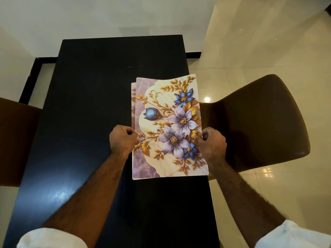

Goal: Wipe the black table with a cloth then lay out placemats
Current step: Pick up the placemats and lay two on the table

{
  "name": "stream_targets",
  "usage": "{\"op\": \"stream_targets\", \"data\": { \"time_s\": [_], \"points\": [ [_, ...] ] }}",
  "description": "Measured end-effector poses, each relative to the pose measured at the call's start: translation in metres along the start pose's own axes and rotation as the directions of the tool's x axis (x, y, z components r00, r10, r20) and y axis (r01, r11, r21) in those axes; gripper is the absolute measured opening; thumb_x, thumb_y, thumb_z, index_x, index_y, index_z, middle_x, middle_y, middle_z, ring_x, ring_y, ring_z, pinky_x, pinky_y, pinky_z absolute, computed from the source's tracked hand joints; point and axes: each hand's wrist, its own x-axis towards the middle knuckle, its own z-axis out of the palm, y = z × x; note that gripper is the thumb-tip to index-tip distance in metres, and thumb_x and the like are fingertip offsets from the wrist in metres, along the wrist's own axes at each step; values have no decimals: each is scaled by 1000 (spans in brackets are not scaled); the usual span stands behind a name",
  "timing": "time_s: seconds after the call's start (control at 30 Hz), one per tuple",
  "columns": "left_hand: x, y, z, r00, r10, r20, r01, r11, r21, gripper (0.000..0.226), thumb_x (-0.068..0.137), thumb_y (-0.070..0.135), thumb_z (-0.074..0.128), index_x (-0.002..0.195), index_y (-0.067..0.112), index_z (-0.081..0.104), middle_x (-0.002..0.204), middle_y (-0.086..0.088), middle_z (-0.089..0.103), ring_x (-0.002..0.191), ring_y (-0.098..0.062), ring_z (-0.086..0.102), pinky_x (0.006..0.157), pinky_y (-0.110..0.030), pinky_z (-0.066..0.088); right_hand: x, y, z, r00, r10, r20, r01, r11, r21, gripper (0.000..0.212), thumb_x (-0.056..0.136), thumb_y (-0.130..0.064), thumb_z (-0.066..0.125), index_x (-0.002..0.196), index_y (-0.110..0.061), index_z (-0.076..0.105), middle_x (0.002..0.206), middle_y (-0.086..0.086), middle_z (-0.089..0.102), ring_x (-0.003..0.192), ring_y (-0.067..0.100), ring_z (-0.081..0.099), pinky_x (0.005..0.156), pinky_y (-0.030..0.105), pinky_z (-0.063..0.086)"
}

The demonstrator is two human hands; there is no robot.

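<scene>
A long black table [93, 108] runs away from me. On its right half lies a stack of floral placemats [168, 126], printed with purple and blue flowers and gold leaves; a second mat's edge [133, 104] peeks out on the left under the top one. My left hand [122, 138] pinches the stack's left edge. My right hand [211, 142] grips the right edge, which overhangs the table's right side. No cloth is in view.
A brown chair [259, 122] stands at the table's right side, close to my right hand. Another brown chair [16, 140] is at the left edge. Glossy cream floor tiles [250, 56] surround the table, with a white wall [107, 15] beyond its far end.
</scene>
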Motion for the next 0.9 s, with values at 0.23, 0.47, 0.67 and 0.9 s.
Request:
{"op": "stream_targets", "data": {
  "time_s": [0.23,0.47,0.67,0.9],
  "points": [
    [2,4,2,998,49,-31,-48,998,45,13,102,16,78,105,7,87,105,-8,82,85,-15,73,76,-31,62,0,1,-1,1000,-14,21,14,1000,27,23,98,-32,85,113,-16,76,96,-8,70,91,13,70,75,28,58],
    [4,5,-1,999,-41,4,41,994,-105,10,101,13,77,96,13,86,91,-1,82,78,-15,80,77,-41,70,3,4,-3,999,22,48,-25,997,74,19,95,-29,88,104,-18,75,91,-9,70,82,2,66,61,19,45],
    [6,8,-10,957,-219,190,279,875,-396,16,101,9,76,88,13,82,87,-8,84,70,-17,83,69,-37,70,6,9,-12,997,29,64,-43,976,214,17,91,-29,91,101,-22,80,92,-11,77,89,9,76,78,42,68],
    [16,-51,-64,960,-231,155,278,833,-479,13,103,11,71,93,12,79,81,-8,78,49,-2,64,43,-19,47,-23,-27,4,982,-23,186,-87,822,563,12,87,-18,95,85,-24,85,89,-3,85,89,22,83,84,51,70]
  ]
}}
